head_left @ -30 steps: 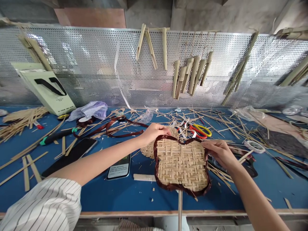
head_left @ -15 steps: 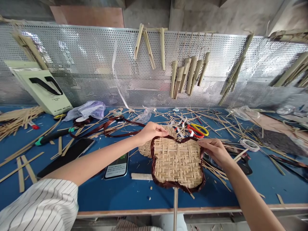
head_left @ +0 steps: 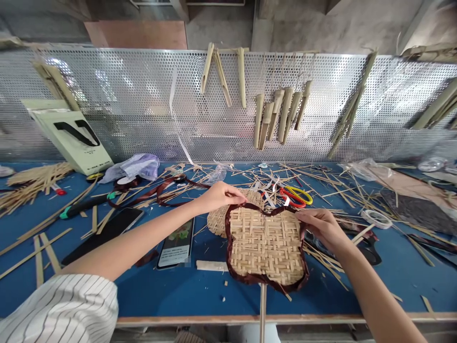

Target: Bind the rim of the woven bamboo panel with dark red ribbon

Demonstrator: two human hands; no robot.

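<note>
A woven bamboo fan with a wavy outline stands upright before me, its edge wrapped in dark brown ribbon. Its thin handle points down past the table's front edge. My left hand pinches the ribbon at the upper left corner. At the upper right corner my right hand grips the edge between thumb and fingers. Behind the fan, partly hidden, lies another woven piece. A lit phone rests left of the fan, below my left forearm.
Bamboo strips litter the blue table. Yellow-and-red-handled scissors, a tape roll, loose brown ribbon, a dark phone and a green-tipped tool lie around. A pale bag leans against the perforated metal panel.
The view has shifted slightly, so the scene sits a little lower and farther right. Both hands keep their hold on the fan's upper corners.
</note>
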